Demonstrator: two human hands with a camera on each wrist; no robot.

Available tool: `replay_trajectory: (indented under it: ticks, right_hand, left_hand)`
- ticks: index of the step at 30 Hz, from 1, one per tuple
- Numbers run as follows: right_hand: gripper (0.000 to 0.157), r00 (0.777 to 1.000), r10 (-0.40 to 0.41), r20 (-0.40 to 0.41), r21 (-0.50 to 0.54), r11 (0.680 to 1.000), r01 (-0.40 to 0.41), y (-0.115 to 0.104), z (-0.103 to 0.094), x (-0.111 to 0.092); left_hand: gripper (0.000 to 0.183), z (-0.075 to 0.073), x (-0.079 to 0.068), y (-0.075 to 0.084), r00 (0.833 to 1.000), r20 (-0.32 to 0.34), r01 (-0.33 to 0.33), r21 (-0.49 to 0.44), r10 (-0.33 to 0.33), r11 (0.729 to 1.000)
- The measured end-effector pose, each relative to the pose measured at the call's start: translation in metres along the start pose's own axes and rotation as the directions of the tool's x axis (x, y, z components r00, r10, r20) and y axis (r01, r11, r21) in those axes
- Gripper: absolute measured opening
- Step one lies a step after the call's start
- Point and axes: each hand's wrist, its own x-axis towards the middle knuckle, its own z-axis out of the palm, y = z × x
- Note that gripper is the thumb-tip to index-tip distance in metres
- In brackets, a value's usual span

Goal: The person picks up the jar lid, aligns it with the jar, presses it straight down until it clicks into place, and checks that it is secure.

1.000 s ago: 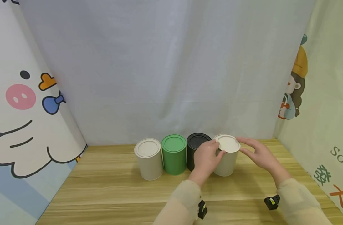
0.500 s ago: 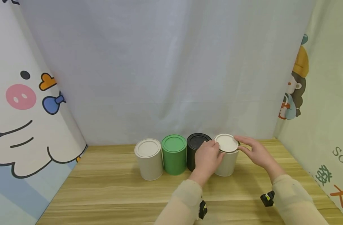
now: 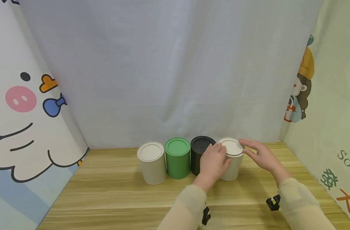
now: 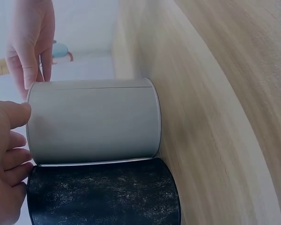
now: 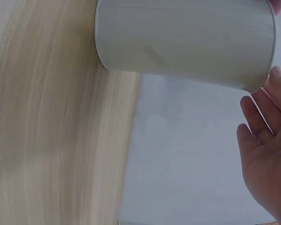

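A pale off-white can (image 3: 231,167) stands upright at the right end of a row, its round white lid (image 3: 232,146) lying level on top. My left hand (image 3: 213,161) is at the lid's left edge, fingers extended above the neighbouring black can (image 3: 195,159). In the left wrist view, the left thumb (image 4: 18,114) touches the pale can's rim. From the right side, my right hand (image 3: 262,156) touches the same rim with fairly straight fingers. The right wrist view shows that hand's palm (image 5: 267,164) with fingertips beside the rim. Neither hand wraps around the can's body.
Left of the black can stand a green can (image 3: 178,163) and another off-white can (image 3: 153,166), both lidded. All stand on a wood-grain table (image 3: 111,195). A pale curtain (image 3: 152,80) hangs behind, with printed cloths at both sides.
The lid sat slightly shifted, then showed a dark gap along its edge; now it lies flush on the can. My left fingers have straightened and risen slightly; the right hand has moved slightly left.
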Motion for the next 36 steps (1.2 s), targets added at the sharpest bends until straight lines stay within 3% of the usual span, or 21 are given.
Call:
replay_trajectory:
  ticks: [12,25,36]
  right_hand:
    - [0.04,0.997,0.046,0.058,-0.047,0.998,-0.043,-0.006,-0.007,0.007]
    - [0.041,0.992,0.052,0.117,-0.153,0.988,-0.034,-0.014,-0.01,0.014]
    - [0.042,0.986,-0.004,0.17,-0.266,0.963,0.049,-0.019,-0.013,0.022]
  left_hand:
    - [0.053,0.002,-0.017,0.012,0.991,-0.06,-0.112,0.078,0.117,0.991]
    - [0.051,0.004,-0.019,0.012,0.989,-0.085,-0.112,0.075,0.118,0.991]
    - [0.043,0.006,-0.016,0.011,0.989,-0.094,-0.105,0.06,0.111,0.993]
